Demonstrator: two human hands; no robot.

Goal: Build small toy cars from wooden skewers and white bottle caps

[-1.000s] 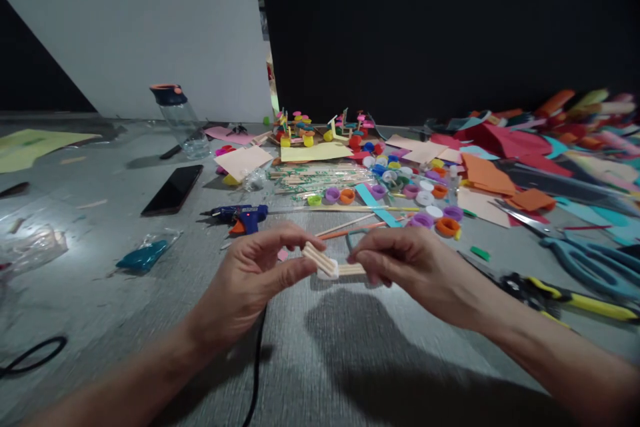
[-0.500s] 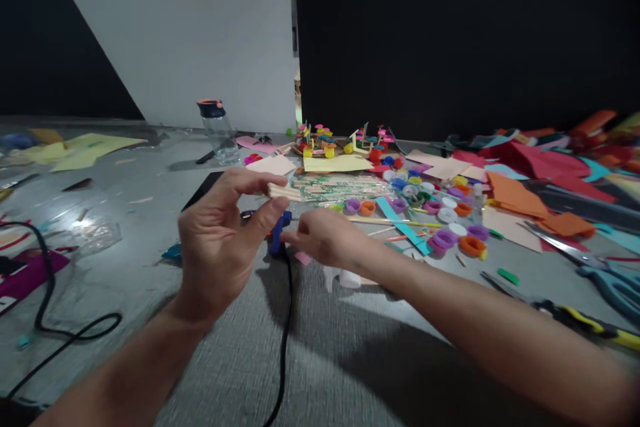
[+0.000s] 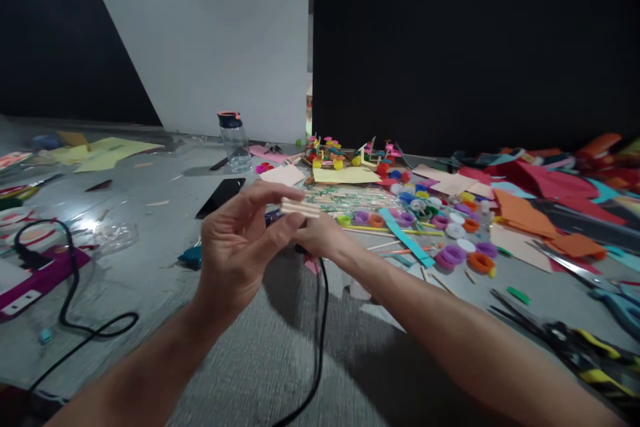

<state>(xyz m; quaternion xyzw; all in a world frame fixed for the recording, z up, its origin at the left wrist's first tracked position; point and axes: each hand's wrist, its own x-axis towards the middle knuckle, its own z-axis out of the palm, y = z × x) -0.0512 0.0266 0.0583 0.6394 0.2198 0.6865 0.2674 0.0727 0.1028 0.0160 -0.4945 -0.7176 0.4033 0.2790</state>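
Observation:
My left hand (image 3: 239, 243) is raised above the grey table (image 3: 150, 260) and pinches a small bundle of glued wooden sticks (image 3: 300, 207) between thumb and fingertips. My right hand (image 3: 323, 237) sits just behind it, low over the table, its fingers partly hidden by the left hand. It seems closed round the blue glue gun (image 3: 273, 216), of which only a sliver shows. The gun's black cord (image 3: 319, 320) runs from under that hand toward me. A small white piece (image 3: 360, 289) lies on the table below my right wrist.
Several coloured bottle caps (image 3: 453, 255), a bag of sticks (image 3: 350, 199) and paper sheets (image 3: 523, 208) cover the right half. Scissors (image 3: 617, 300) and yellow-handled pliers (image 3: 580, 343) lie far right. A phone (image 3: 220, 197), a bottle (image 3: 233, 140) and another black cable (image 3: 75, 310) are on the left.
My hands parted: the left lifted the stick bundle, while the right set down the white piece and reached left to the glue gun. The view shifted left.

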